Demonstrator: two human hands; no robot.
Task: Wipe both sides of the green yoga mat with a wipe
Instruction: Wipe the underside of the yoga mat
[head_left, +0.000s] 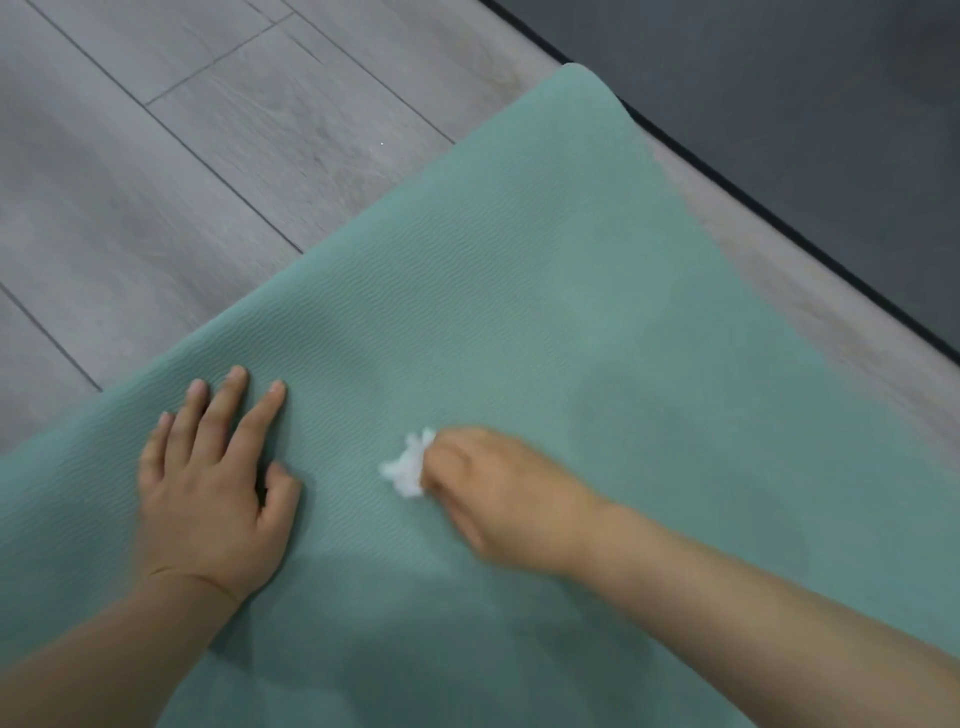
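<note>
Grey wood floor (182, 171) — green yoga mat (519, 291), dark mat (805, 130) on it.

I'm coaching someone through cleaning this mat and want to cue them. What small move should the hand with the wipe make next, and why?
Probably sweep the wipe up and right across the green yoga mat toward its far corner. The right hand holds the crumpled wipe near the mat's near part, the left hand presses flat to steady it, and a broad stretch lies beyond the wipe.
</note>
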